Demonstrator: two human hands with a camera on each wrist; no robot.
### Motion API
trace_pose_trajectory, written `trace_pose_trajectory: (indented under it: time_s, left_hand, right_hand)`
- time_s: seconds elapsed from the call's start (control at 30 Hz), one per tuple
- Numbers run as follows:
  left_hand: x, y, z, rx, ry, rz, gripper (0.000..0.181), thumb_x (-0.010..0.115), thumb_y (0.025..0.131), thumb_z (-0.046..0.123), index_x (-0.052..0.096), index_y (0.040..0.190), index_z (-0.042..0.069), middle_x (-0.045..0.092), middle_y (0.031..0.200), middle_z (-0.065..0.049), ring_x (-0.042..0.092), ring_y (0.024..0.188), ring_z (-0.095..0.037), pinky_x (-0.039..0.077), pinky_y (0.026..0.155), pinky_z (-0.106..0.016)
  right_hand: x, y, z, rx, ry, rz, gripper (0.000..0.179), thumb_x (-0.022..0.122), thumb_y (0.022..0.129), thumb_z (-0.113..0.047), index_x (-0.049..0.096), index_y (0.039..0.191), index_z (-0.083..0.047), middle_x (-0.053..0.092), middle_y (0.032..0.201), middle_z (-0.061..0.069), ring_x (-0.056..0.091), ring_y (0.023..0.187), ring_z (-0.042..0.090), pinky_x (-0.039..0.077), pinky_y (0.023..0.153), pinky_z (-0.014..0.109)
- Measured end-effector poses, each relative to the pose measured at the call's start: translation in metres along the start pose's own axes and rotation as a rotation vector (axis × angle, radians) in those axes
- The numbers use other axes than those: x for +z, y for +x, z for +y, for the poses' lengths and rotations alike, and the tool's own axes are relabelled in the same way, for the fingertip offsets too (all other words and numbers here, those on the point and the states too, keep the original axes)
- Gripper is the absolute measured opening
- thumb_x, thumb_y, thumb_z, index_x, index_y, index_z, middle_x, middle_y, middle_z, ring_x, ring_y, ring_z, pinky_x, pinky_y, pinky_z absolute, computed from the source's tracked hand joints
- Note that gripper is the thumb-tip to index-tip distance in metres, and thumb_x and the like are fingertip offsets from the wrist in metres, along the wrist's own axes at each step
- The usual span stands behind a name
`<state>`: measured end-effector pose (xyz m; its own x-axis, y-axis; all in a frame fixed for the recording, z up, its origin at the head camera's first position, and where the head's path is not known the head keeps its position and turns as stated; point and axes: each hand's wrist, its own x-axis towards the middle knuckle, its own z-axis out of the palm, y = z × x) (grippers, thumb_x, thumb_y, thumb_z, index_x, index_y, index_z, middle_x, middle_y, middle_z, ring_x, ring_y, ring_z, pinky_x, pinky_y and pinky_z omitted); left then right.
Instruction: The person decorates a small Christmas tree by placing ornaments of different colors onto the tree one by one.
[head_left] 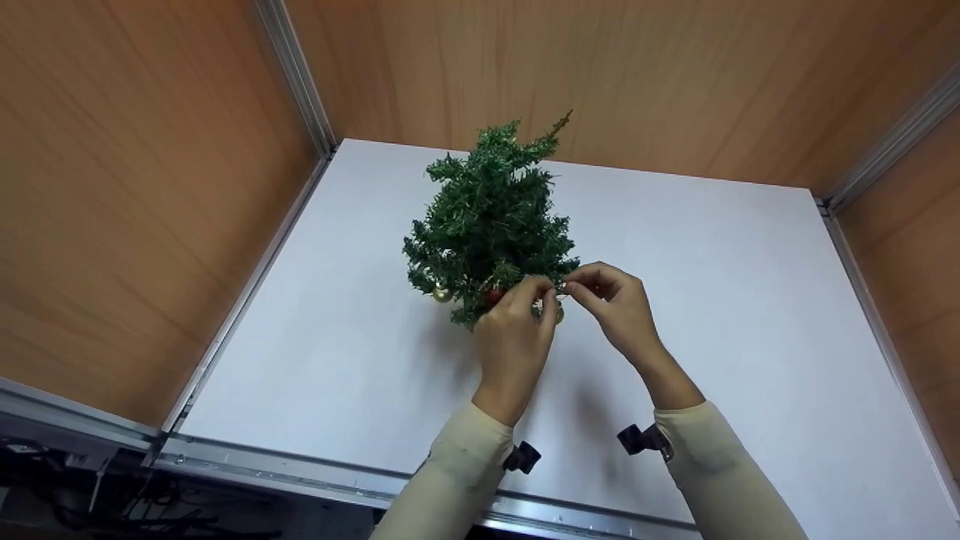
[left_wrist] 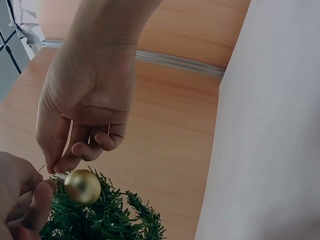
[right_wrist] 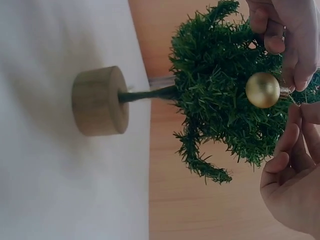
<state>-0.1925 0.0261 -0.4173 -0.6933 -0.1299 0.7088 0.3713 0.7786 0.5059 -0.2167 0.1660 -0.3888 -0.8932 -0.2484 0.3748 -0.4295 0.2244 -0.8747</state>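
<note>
A small artificial Christmas tree (head_left: 491,217) stands before both hands, its trunk set in a round wooden base (right_wrist: 97,102). At its lower right side hangs a gold bauble (right_wrist: 263,90) with a metallic cap and a thin string. My left hand (head_left: 514,330) pinches close above the bauble's cap, at the string; whether it also grips a branch tip is hidden. Facing it, my right hand (head_left: 619,307) pinches the string between thumb and index finger. The fingertips of both hands almost meet. A red bauble (head_left: 493,297) shows beside the left hand, and a second gold bauble (head_left: 442,294) hangs at the lower left.
The tree stands on a white tabletop (head_left: 735,300). Wooden panels (head_left: 637,82) with metal rails enclose the back and sides. Dark cables (head_left: 150,502) lie beneath the front edge at the left. A small black camera (head_left: 637,439) is strapped at each wrist.
</note>
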Motion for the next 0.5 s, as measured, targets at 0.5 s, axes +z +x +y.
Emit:
trace_pose_trajectory:
  time_s: [0.5]
  left_hand:
    - [-0.0007,0.0040,0.0031,-0.033,0.104,-0.012,0.008,0.058,0.088,0.026,0.062,0.088,0.019,0.063,0.072,0.006,0.052,0.045,-0.011,0.040,0.038,-0.028]
  right_hand:
    - [0.0021,0.0071,-0.0034,0.065,-0.043,0.017,0.017,0.061,0.087,-0.015,0.065,0.095,0.000,0.063,0.086,0.010,0.056,0.076,0.027,0.045,0.064,0.027]
